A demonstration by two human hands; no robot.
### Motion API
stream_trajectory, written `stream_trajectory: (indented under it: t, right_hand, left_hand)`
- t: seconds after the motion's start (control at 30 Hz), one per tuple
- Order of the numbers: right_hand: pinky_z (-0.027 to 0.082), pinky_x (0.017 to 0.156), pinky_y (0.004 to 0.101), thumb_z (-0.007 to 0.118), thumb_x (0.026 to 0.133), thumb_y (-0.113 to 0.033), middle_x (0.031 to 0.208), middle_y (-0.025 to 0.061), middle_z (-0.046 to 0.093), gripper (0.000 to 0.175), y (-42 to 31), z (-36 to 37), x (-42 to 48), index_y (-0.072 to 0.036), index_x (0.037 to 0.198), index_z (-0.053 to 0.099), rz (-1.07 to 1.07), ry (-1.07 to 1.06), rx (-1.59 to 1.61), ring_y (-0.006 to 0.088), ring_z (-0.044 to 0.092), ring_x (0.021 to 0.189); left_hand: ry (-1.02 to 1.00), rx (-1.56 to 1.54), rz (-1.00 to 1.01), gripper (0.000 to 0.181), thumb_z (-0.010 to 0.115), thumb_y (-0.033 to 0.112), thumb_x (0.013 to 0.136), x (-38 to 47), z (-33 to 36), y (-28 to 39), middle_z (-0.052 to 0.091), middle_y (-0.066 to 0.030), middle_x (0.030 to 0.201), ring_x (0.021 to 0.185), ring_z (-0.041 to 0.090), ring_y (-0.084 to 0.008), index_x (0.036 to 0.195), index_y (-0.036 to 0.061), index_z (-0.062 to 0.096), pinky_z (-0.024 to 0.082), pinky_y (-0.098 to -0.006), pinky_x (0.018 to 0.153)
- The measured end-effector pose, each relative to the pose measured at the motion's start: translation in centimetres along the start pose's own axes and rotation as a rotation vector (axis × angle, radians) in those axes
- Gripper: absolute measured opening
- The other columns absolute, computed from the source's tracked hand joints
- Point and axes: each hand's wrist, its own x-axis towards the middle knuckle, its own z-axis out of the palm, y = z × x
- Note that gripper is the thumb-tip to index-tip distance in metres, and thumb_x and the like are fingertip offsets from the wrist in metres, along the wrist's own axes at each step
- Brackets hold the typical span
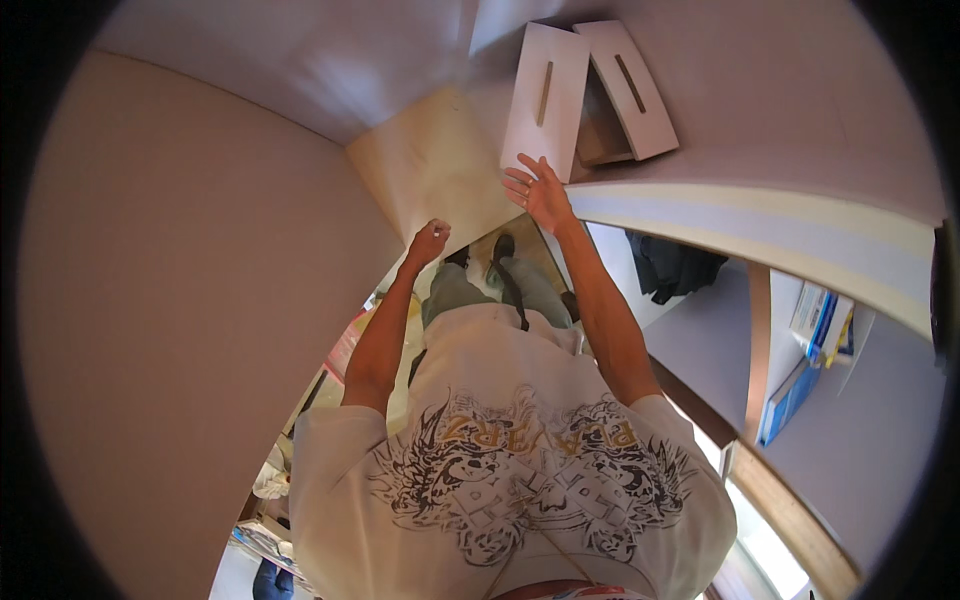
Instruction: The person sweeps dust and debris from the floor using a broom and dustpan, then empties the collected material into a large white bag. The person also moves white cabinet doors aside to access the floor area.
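Observation:
My left hand [430, 241] is curled into a loose fist beside the edge of a large plain panel [187, 285], perhaps a wardrobe side or door. Nothing can be made out between its fingers. My right hand [541, 196] is open, its fingers spread and a ring on one of them. In the picture it overlaps the lower end of a white drawer front [545, 97] with a slot handle; whether it touches is unclear. A second white drawer [628, 86] juts out at an angle beside the first. Between both hands and the drawers lies a pale wood-coloured surface [431, 154].
To my right, shelves hold dark folded cloth [671, 262] and several books [817, 322], with a blue book [789, 401] leaning. A pale curved ledge [750, 229] runs above them. Cluttered items, including papers [266, 544], show low at left. My shoes are on the floor below.

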Motion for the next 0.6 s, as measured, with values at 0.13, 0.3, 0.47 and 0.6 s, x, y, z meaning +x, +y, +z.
stream_trajectory:
  t: [0.13,0.3,0.47,0.6]
  right_hand:
    - [0.047,0.089,0.0395,0.048,0.094,-0.046,0.110,0.0133,0.057,0.052,1.5,-2.3,6.1,-0.007,0.128,0.046,0.095,0.041,0.017,0.0253,0.058,0.098]
    - [0.052,0.068,0.0339,0.053,0.093,-0.036,0.093,0.0095,0.059,0.040,9.3,-13.3,14.2,-0.005,0.118,0.052,0.230,0.070,-0.519,0.0213,0.062,0.076]
    - [0.051,0.057,0.0300,0.054,0.092,-0.031,0.086,0.0072,0.057,0.032,12.7,-22.0,18.7,-0.005,0.110,0.054,-0.367,0.068,-1.218,0.0189,0.060,0.064]
    - [0.050,0.055,0.0300,0.050,0.094,-0.027,0.077,0.0063,0.055,0.027,7.1,-15.6,20.2,-0.003,0.104,0.055,-0.289,0.089,-0.476,0.0165,0.056,0.060]
  left_hand:
    - [0.135,-0.015,-0.033,0.021,0.057,0.021,0.087,-0.1,-0.1,-2.9,0.067,-0.0092,0.098,0.092,0.064,-0.0248,0.102,0.0063,0.062,0.048,-0.0344,0.084]
    - [0.298,-0.175,-0.232,0.022,0.056,0.019,0.089,-2.4,1.7,-6.3,0.067,-0.0116,0.095,0.092,0.064,-0.0230,0.104,0.0042,0.061,0.048,-0.0338,0.082]
    - [0.373,-0.277,-0.235,0.019,0.055,0.015,0.091,-2.1,7.2,-4.4,0.064,-0.0074,0.094,0.087,0.061,-0.0169,0.106,0.0038,0.059,0.048,-0.0299,0.078]
    - [0.443,-0.332,-0.313,0.019,0.054,0.015,0.090,-1.9,11.3,-2.1,0.067,-0.0122,0.099,0.093,0.065,-0.0247,0.104,0.0030,0.060,0.049,-0.0328,0.082]
